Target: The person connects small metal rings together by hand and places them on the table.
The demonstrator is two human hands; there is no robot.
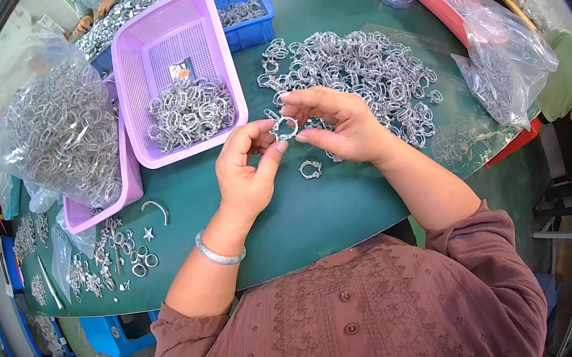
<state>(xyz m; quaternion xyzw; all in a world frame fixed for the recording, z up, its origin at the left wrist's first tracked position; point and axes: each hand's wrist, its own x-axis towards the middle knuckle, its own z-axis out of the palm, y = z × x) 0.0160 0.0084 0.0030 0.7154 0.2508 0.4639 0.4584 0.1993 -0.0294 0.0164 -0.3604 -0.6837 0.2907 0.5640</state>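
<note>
Just above the green tabletop (pixel 285 229), a silver-coloured metal ring piece (pixel 287 138) with small knobs on its rim is held between both hands. My left hand (pixel 246 169) pinches its left side with thumb and forefinger; a pale bangle circles that wrist. From the other side, my right hand (pixel 347 123) grips the ring with thumb and fingers, some of them curled behind it. A similar loose ring (pixel 312 176) lies on the table just below the hands. Close behind my right hand spreads a large heap of such ring pieces (pixel 373 69).
A purple basket (pixel 129 76) with ring pieces stands at left, before a blue bin (pixel 266 28). Farther left, a bulging clear bag (pixel 59 129) sits in another purple basket (pixel 130 188). Small metal parts (pixel 89 273) lie at front left. Another person's hands (pixel 94 12) are at the far left.
</note>
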